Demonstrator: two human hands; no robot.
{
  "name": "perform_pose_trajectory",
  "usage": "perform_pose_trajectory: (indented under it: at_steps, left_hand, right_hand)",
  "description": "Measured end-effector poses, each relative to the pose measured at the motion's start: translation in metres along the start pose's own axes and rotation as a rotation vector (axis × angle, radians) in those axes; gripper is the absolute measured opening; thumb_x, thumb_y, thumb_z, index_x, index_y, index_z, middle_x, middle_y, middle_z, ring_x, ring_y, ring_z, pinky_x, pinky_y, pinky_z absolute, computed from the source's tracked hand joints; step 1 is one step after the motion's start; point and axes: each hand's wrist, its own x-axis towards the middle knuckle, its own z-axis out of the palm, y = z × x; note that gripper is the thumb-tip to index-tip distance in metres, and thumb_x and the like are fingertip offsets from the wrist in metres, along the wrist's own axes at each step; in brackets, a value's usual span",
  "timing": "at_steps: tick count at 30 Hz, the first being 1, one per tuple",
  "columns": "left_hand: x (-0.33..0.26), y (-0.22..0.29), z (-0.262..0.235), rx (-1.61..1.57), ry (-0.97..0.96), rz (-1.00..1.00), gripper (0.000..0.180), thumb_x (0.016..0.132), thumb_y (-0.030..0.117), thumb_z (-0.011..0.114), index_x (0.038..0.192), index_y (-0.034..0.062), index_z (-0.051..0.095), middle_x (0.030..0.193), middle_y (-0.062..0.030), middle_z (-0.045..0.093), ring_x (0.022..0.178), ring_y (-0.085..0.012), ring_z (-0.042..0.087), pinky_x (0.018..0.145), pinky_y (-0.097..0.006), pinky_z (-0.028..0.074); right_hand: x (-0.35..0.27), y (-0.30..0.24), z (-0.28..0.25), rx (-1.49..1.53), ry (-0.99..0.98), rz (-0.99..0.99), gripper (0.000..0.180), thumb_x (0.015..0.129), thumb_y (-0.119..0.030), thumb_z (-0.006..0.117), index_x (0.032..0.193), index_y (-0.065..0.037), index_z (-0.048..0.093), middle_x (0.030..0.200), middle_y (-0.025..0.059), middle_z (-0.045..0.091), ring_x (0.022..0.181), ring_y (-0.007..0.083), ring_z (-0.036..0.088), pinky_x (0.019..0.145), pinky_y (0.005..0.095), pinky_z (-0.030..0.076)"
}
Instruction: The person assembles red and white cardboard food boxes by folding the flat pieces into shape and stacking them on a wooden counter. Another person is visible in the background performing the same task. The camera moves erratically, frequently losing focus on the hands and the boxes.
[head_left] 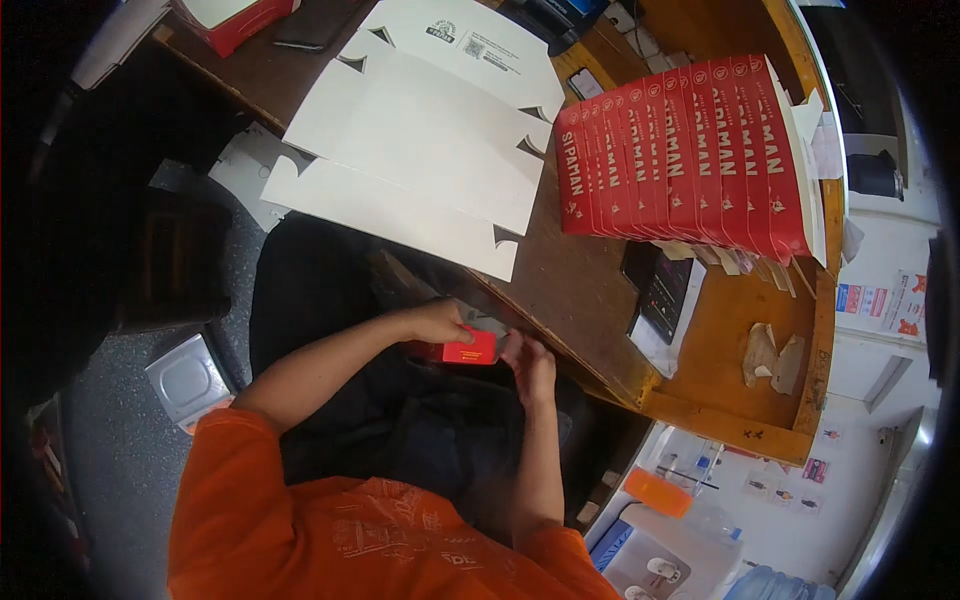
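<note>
Over my lap, my left hand (pixel 440 322) holds a small red flat box or packet (pixel 468 347) with tiny yellow print, thumb on top of it. My right hand (pixel 532 366) is at the packet's right end, its fingers curled together beside a greyish edge; what they pinch, if anything, is too small to make out. Ahead of both hands, a large flat cardboard box blank (pixel 410 140) lies white side up on the brown table (pixel 570 300), overhanging its near edge. It has curved slots and a small dark print near the far side.
A row of red folded cartons (pixel 680 150) stands at the right of the table. Nearby are a phone (pixel 582 84), a dark-screened device (pixel 664 298) and paper scraps (pixel 765 355). Another red carton (pixel 235 22) is far left. A silver scale (pixel 190 380) sits at lower left.
</note>
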Motion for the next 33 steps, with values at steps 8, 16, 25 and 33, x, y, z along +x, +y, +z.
perform_pose_trajectory:
  at_steps: [8, 16, 25, 33]
  left_hand:
    - [-0.016, 0.026, -0.002, -0.124, 0.006, -0.187, 0.024, 0.082, 0.022, 0.075, 0.09, -0.0004, 0.074, 0.075, -0.006, 0.068, 0.069, -0.0155, 0.061, 0.062, -0.034, 0.047]
    - [-0.013, 0.027, -0.002, 0.103, -0.067, -0.28, 0.032, 0.082, 0.024, 0.077, 0.105, 0.0024, 0.073, 0.09, -0.0088, 0.074, 0.08, -0.0164, 0.067, 0.07, -0.034, 0.052]
    - [0.001, 0.008, 0.019, -0.297, -0.051, -0.328, 0.066, 0.097, 0.059, 0.059, 0.106, -0.0042, 0.071, 0.103, -0.0195, 0.072, 0.094, -0.0242, 0.066, 0.089, -0.042, 0.05]
    - [0.016, -0.024, 0.0, -0.488, 0.241, -0.294, 0.072, 0.096, 0.057, 0.063, 0.139, -0.0007, 0.056, 0.135, -0.0175, 0.063, 0.124, -0.0274, 0.06, 0.103, -0.04, 0.048]
  right_hand:
    - [-0.005, 0.016, 0.019, -0.554, -0.395, 0.088, 0.038, 0.102, -0.028, 0.065, 0.129, -0.002, 0.063, 0.106, 0.0072, 0.064, 0.08, 0.0134, 0.064, 0.067, 0.0277, 0.058]
    - [-0.004, 0.019, 0.015, -0.557, -0.316, 0.109, 0.033, 0.101, -0.028, 0.066, 0.128, -0.008, 0.067, 0.113, 0.0073, 0.065, 0.096, 0.0144, 0.067, 0.07, 0.0293, 0.062]
    - [-0.001, 0.043, 0.002, -0.595, -0.163, 0.035, 0.028, 0.099, -0.013, 0.059, 0.122, -0.003, 0.071, 0.117, 0.0065, 0.069, 0.108, 0.0166, 0.065, 0.083, 0.0302, 0.057]
    - [-0.012, 0.015, 0.021, -0.401, 0.088, -0.201, 0.056, 0.076, 0.013, 0.046, 0.124, -0.001, 0.072, 0.127, 0.0072, 0.069, 0.104, 0.0159, 0.063, 0.084, 0.0228, 0.048]
